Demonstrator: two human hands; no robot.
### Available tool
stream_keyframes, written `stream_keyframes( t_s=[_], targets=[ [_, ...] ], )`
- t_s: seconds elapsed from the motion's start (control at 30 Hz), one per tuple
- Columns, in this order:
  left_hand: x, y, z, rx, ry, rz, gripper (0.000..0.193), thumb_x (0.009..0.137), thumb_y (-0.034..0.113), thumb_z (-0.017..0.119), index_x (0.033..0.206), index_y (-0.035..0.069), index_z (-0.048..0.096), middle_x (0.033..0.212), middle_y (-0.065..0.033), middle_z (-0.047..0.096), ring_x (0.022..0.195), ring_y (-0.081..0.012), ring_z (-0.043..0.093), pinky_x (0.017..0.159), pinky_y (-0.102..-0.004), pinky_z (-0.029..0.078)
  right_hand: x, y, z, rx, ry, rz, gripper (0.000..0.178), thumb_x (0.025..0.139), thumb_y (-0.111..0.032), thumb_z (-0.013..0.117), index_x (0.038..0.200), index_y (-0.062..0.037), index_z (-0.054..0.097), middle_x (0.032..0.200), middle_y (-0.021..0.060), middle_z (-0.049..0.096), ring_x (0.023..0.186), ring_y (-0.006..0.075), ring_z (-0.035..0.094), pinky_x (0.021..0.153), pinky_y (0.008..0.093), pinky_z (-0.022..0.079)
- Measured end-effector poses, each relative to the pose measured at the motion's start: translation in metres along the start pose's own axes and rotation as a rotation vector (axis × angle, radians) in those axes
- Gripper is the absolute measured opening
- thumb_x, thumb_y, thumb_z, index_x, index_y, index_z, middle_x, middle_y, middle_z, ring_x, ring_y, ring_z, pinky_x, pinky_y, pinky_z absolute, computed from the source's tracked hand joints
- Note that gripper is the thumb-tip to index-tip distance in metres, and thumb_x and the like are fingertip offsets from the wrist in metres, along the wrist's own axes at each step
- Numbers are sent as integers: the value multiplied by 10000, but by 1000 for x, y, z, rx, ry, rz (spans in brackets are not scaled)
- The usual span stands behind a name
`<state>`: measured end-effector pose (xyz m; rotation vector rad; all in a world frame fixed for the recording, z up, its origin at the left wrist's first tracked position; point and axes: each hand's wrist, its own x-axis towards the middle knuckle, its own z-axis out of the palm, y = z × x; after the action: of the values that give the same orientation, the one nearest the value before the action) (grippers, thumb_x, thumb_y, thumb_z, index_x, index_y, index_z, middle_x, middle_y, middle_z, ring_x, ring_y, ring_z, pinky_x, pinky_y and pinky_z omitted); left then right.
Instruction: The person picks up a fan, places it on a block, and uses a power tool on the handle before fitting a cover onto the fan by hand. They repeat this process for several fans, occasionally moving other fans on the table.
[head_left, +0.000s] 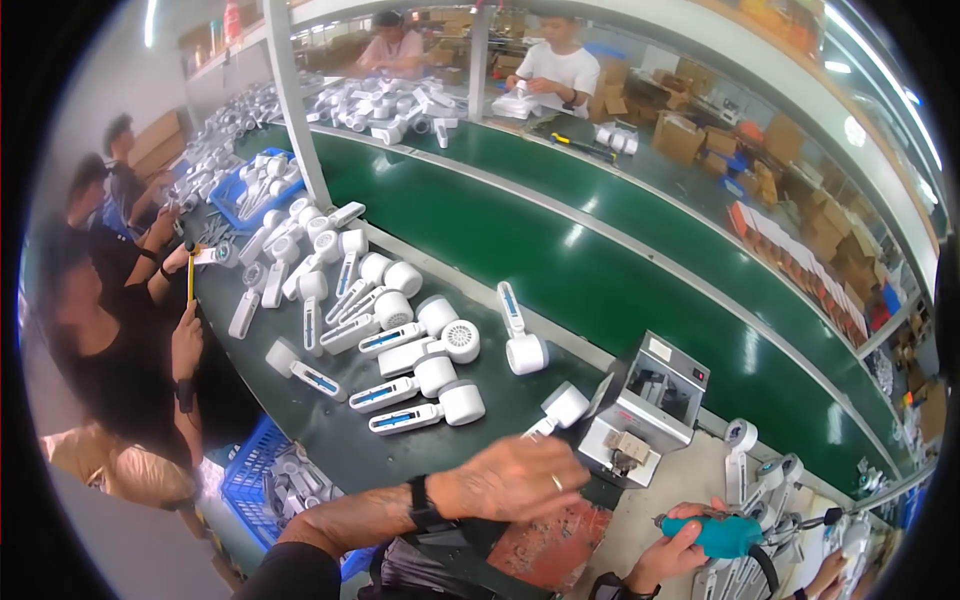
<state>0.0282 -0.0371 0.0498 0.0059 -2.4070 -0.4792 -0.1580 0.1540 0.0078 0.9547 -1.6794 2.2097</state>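
Note:
My right hand (672, 552) is closed around a teal electric screwdriver (728, 537), whose tip points left and whose black cord hangs from its far end. My left hand (525, 478) reaches across the bench, its fingers slightly smeared and their tips hidden. Just beyond it lies a white handheld fan (566, 403); its handle runs behind my hand, and whether I touch it cannot be seen. A grey box-shaped screw feeder (655, 395) stands to the right of that fan. Several white fans (428, 408) with blue strips in their handles lie left of my hands.
A green conveyor belt (430, 222) runs beyond the bench. A blue basket (250, 465) of grey parts sits at lower left. More fans (765, 470) lie at right, near another person's hand (828, 577). People work along the left and across the belt. A reddish mat (550, 545) lies below my left hand.

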Motion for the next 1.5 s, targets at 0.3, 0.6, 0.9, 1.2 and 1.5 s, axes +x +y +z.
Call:
stream_keyframes(
  t_s=[0.3, 0.6, 0.9, 1.2, 1.5],
  targets=[
    [-61, -50, -70, 546, -80, -585, 704, 814, 426, 750, 1380, 93, 496, 1442, -182, 431, 1341, -391, 410, 1113, -500, 338, 2, -8, 2, -22, 16, 49, 562, 944, -305, 611, 1275, 101, 408, 824, 102, 584, 731, 185, 553, 636, 299, 467],
    [-83, -83, -74, 628, -88, -606, 791, 800, 524, 721, 1405, 81, 469, 1440, -201, 437, 1344, -380, 413, 1118, -503, 295, 5, -7, -1, 7, -34, 23, 529, 965, -267, 611, 1296, 87, 398, 854, 82, 576, 745, 163, 548, 674, 298, 468],
    [-20, -103, -54, 393, -121, -319, 656, 827, 175, 709, 1416, 76, 439, 1466, -155, 426, 1351, -359, 408, 1156, -482, 285, 3, -6, -2, 2, -40, 37, 505, 963, -245, 597, 1302, 80, 409, 841, 85, 582, 749, 164, 552, 656, 287, 462],
    [14, -164, -21, 515, -363, -79, 643, 838, 408, 708, 1338, 72, 483, 1246, -159, 577, 1185, -304, 569, 1082, -450, 389, 1, -9, 2, -1, -22, 53, 536, 939, -269, 611, 1288, 86, 412, 842, 104, 601, 729, 183, 562, 648, 306, 482],
    [27, -105, 10, 436, -79, -448, 557, 941, 479, 576, 1280, 40, 523, 1252, -188, 550, 1002, -350, 650, 813, -455, 542, 1, -11, 0, 43, -46, 70, 495, 945, -221, 608, 1294, 67, 407, 844, 95, 578, 750, 183, 543, 664, 314, 481]
  ],
)
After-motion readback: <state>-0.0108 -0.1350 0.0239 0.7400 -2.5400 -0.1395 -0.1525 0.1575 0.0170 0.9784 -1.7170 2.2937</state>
